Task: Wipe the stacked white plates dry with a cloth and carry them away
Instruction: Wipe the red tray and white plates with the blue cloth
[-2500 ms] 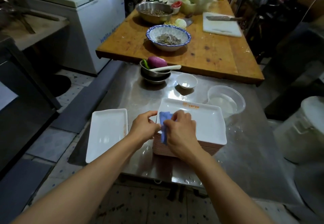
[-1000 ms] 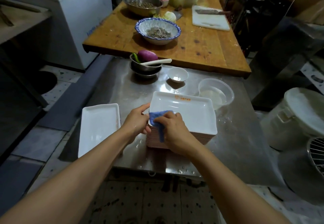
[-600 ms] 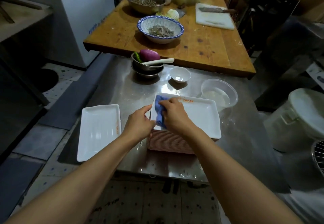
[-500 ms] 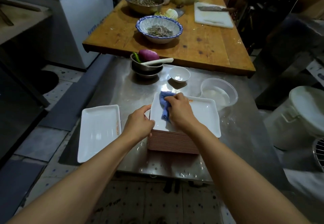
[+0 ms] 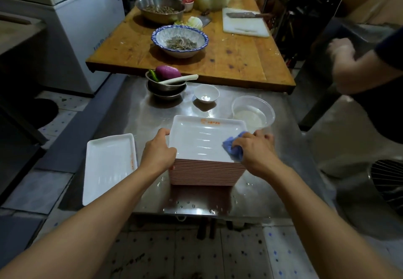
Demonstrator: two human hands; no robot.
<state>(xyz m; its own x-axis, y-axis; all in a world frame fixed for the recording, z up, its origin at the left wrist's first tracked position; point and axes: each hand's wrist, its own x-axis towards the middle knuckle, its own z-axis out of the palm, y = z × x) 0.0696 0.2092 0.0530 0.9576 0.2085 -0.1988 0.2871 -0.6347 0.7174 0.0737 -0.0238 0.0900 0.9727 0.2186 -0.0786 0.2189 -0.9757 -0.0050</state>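
Two tables meet: wet steel table point(image 5: 139, 113), wooden table point(image 5: 239, 60) behind.

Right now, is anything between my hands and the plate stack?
Nothing visible. The left hand grips the left edge of the plate stack, and the right hand presses the blue cloth onto the top plate's right side.

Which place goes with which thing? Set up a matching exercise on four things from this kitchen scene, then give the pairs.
Things:
1. blue cloth
2. cleaver
3. purple onion
4. single white plate

Places:
A. in a steel bowl
B. left of the plate stack
C. gripped by the right hand
D. on the white cutting board

Pairs: 1-C, 2-D, 3-A, 4-B
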